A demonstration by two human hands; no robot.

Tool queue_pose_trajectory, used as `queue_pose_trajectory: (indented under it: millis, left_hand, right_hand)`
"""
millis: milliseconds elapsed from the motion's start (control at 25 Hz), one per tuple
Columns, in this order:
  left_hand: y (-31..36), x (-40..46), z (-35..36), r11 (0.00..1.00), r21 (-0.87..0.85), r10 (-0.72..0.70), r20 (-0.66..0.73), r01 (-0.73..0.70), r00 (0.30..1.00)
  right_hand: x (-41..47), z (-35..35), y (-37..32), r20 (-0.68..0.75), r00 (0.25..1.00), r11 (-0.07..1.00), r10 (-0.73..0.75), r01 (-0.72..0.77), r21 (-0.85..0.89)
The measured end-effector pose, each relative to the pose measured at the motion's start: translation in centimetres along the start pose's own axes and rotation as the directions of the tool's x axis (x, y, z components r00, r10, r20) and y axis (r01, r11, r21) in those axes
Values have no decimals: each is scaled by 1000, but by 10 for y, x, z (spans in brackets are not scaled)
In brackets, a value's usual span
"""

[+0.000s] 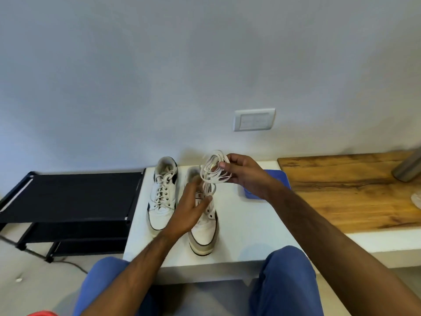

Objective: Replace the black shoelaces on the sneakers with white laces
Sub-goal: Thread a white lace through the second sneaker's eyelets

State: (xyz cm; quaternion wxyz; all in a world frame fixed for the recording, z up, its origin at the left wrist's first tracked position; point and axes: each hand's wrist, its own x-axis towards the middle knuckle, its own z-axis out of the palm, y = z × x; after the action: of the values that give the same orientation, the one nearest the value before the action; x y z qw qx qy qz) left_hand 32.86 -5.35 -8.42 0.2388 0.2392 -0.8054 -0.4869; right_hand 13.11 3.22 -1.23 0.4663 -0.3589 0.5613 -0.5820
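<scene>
Tabletop (239,242), white, carries two white sneakers (163,195) side by side; I read no brand on them. My right hand (245,175) pinches a coiled white lace (213,169) above them; left hand (190,209) fingers hang relaxed.

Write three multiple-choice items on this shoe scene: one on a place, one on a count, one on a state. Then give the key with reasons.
1. Where is the blue pad?
A. on the black rack
B. on the white table, under the right hand
C. on the floor

2. How many sneakers stand on the white table?
A. one
B. two
C. three

3. What does the right hand do?
A. rests flat
B. holds a bundle of white laces
C. grips a sneaker

Key: B, the pad shows beneath the hand; B, left sneaker and right sneaker; B, fingers pinch the white laces.
</scene>
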Motion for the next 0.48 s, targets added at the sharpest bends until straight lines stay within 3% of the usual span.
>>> queue_pose_trajectory:
  millis: [80,160,360,480]
  left_hand:
    - [16,-7,-17,962,-261,-99,-55,82,994]
    - [20,-21,-35,908,-404,-168,-102,114,981]
    - [-9,-60,-53,833,-501,-298,-51,234,953]
    - [-27,-73,-46,765,-570,-372,-9,301,928]
  right_hand:
    - [-7,25,-3,26,1000,999,3,-4,41]
    - [-12,45,3,29,999,999,26,-28,46]
    - [-23,79,44,-3,991,991,133,-133,16]
    - [-27,89,63,1,992,982,130,-128,-142]
